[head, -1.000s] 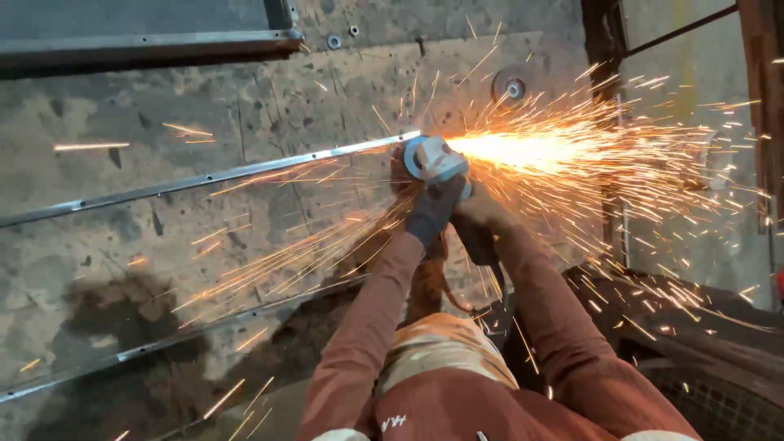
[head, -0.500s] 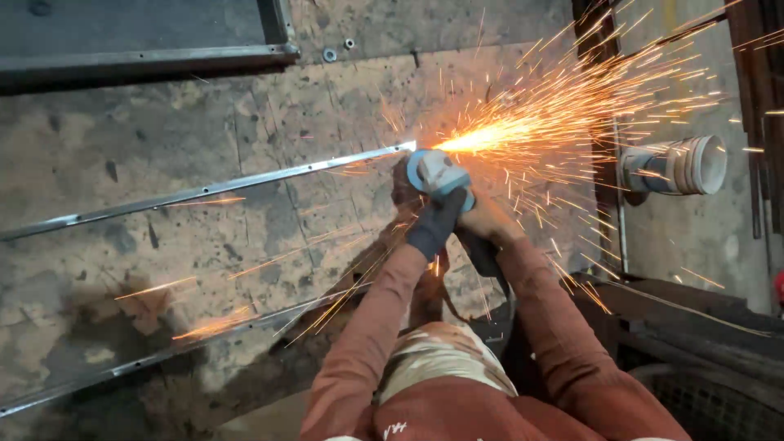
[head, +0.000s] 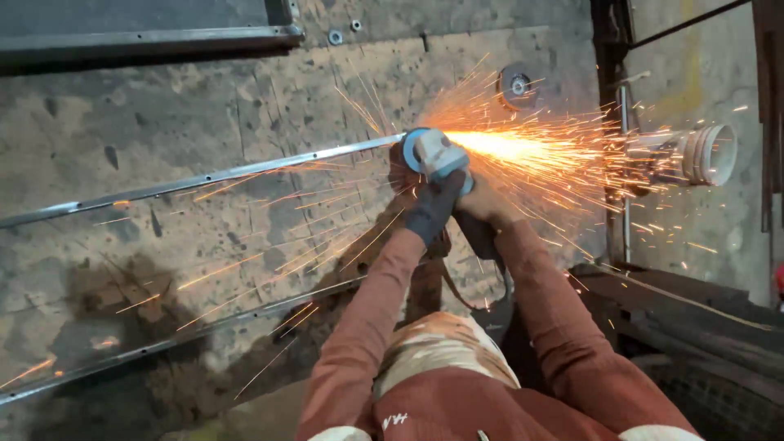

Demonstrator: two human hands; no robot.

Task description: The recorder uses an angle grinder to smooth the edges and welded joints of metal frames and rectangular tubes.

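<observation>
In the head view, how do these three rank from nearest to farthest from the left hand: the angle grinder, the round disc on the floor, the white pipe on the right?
1. Angle grinder: under the gloved left hand, touching it.
2. Round disc: on the floor, up and to the right of the sparks.
3. White pipe: far right, beyond the dark post.

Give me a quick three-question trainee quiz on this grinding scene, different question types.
1. True or false: the left hand wears a dark glove.
2. The grinder meets which thing? A) the upper metal strip B) the white pipe end C) the tyre
3. Fill in: the brightest sparks stream toward the picture's ____ side.

Key: 1 true; 2 A; 3 right.
</observation>
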